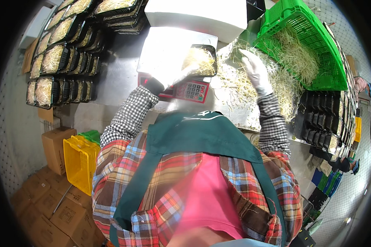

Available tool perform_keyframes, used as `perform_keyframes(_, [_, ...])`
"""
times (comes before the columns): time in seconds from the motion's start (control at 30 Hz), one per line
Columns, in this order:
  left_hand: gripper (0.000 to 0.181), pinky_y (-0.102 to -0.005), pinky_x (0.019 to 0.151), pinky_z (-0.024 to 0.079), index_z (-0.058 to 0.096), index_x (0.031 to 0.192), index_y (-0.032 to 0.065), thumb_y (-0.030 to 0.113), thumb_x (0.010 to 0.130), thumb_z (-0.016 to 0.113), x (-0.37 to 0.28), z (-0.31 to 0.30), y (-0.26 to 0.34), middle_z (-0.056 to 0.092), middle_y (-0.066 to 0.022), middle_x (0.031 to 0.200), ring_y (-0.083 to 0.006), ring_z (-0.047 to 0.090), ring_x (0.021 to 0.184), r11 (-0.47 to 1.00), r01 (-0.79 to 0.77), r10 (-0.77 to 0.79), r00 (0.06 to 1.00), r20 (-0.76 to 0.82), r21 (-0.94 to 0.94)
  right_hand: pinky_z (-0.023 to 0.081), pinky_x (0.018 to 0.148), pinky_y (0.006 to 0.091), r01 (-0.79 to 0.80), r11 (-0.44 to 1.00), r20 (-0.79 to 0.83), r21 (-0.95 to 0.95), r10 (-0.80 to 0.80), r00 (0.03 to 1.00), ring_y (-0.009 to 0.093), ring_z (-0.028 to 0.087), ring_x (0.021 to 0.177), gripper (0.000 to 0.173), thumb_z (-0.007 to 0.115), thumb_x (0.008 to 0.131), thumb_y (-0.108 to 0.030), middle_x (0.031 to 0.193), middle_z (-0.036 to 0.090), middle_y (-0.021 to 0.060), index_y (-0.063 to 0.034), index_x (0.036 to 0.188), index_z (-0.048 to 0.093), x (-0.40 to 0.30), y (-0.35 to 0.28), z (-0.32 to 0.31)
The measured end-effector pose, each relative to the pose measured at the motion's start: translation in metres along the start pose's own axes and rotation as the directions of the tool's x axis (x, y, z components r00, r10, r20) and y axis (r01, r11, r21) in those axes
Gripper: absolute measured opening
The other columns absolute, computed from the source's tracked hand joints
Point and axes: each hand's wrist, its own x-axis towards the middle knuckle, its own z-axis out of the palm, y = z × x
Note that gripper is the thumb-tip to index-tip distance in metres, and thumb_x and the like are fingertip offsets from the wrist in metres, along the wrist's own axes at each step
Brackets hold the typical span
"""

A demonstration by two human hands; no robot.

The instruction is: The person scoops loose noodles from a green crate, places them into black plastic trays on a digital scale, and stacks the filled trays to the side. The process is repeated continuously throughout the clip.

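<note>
A black plastic tray filled with bean sprouts (201, 60) rests on the platform (160, 46) of a digital weighing scale, whose red keypad panel (191, 90) faces me. My left hand (176, 75), in a white glove, reaches over the panel, with its fingers at the tray's near left side. Strong glare washes out this hand, so its grip is unclear. Over a loose heap of bean sprouts (235, 80) on the metal table, right of the scale, is my white-gloved right hand (256, 69). Its fingers are extended and nothing shows in them.
A tipped green plastic crate (330, 68) spills more sprouts at the right. Stacked filled trays (54, 58) stand at the left, and other black trays (321, 120) at the right. Behind the scale sits a white box (194, 18). Yellow crate (80, 163) and cartons (57, 148) are at lower left.
</note>
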Motion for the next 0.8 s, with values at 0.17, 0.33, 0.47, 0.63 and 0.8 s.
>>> perform_keyframes(0.17, [0.047, -0.0480, 0.101, 0.040, 0.053, 0.133, 0.0018, 0.027, 0.093, 0.057, 0.007, 0.039, -0.002, 0.059, -0.0191, 0.126, -0.0354, 0.055, 0.116, 0.998, 0.063, -0.065, 0.981, -0.181, -0.018, 0.044, 0.099, 0.0381, 0.029, 0.969, -0.184, 0.244, 0.017, 0.983, 0.030, 0.056, 0.115, 0.033, 0.044, 0.097, -0.014, 0.125, 0.060, 0.0184, -0.0018, 0.123, 0.060, 0.021, -0.062, 0.121])
perform_keyframes(0.33, [0.042, -0.0463, 0.101, 0.040, 0.056, 0.128, 0.0017, 0.019, 0.090, 0.055, 0.010, 0.067, -0.022, 0.059, -0.0174, 0.125, -0.0323, 0.053, 0.119, 0.977, 0.083, -0.026, 0.961, -0.275, 0.197, 0.053, 0.078, 0.0410, -0.015, 0.997, -0.207, 0.078, 0.031, 0.978, 0.030, 0.065, 0.086, 0.023, 0.053, 0.090, -0.014, 0.099, 0.065, 0.0175, -0.0011, 0.103, 0.066, 0.040, -0.076, 0.156])
perform_keyframes(0.47, [0.043, -0.0461, 0.104, 0.039, 0.054, 0.131, 0.0031, 0.020, 0.092, 0.054, 0.008, 0.058, -0.017, 0.054, -0.0172, 0.133, -0.0321, 0.049, 0.126, 0.969, 0.119, -0.071, 0.974, -0.217, 0.215, 0.050, 0.089, 0.0405, 0.064, 0.985, 0.126, -0.158, -0.044, 0.991, 0.030, 0.061, 0.104, 0.026, 0.053, 0.093, -0.012, 0.107, 0.065, 0.0181, -0.0036, 0.116, 0.061, 0.049, -0.082, 0.126])
perform_keyframes(0.63, [0.037, -0.0421, 0.107, 0.041, 0.057, 0.132, 0.0027, 0.014, 0.097, 0.054, -0.017, 0.001, 0.001, 0.060, -0.0175, 0.128, -0.0348, 0.054, 0.124, 0.963, 0.139, -0.195, 0.950, -0.244, -0.230, 0.052, 0.090, 0.0368, 0.295, 0.950, -0.048, -0.106, -0.301, 0.952, 0.025, 0.064, 0.103, 0.025, 0.056, 0.098, -0.025, 0.110, 0.067, 0.0112, -0.0097, 0.114, 0.067, 0.112, -0.049, 0.051])
perform_keyframes(0.8, [0.017, -0.0306, 0.087, 0.051, 0.067, 0.106, -0.0033, 0.004, 0.097, 0.054, -0.044, -0.051, -0.017, 0.069, -0.0125, 0.103, -0.0213, 0.066, 0.094, 0.952, 0.068, -0.285, 0.563, -0.776, -0.300, 0.052, 0.083, 0.0271, -0.246, 0.960, -0.086, 0.131, 0.259, 0.962, 0.012, 0.068, 0.088, 0.034, 0.057, 0.100, -0.035, 0.095, 0.075, 0.0060, -0.0097, 0.118, 0.070, 0.233, 0.079, 0.029])
